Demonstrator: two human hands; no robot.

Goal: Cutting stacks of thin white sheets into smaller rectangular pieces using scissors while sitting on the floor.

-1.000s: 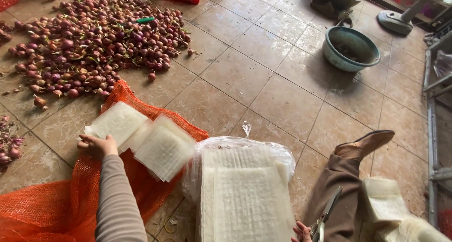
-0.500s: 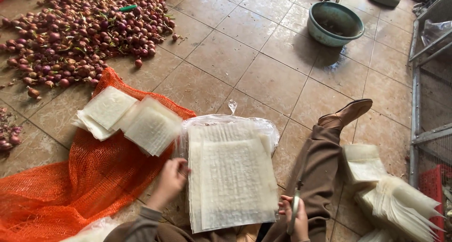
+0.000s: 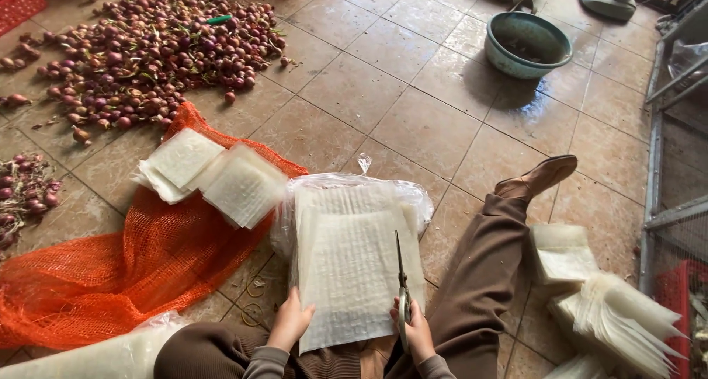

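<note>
Head view: person sits on tiled floor point(image 3: 413, 121), legs out, stack of translucent white sheets point(image 3: 354, 268) in front, lying between the knees, partly over a clear plastic bag point(image 3: 354, 183). Left hand point(image 3: 289, 321) rests on lower left edge of the stack, fingers bent onto the sheets, thumb side hidden so can't tell if it pinches or just presses. Right hand point(image 3: 417, 333) is curled around the handles of scissors point(image 3: 402, 290), blades pointing up and away along the stack's right side, blades look pressed together. Left of the stack, orange mesh sack point(image 3: 110, 276) spread flat on floor, two small piles of cut square sheets point(image 3: 214, 178) on its upper edge, side by side, touching. Beyond that, big heap of red shallots point(image 3: 147, 54) loose on the tiles. Teal basin point(image 3: 526, 46) far upper right, well apart. Right of the outstretched leg, more white sheet piles point(image 3: 605, 313), fanned out. Rubber bands point(image 3: 254, 298) on floor near left hand.
</note>
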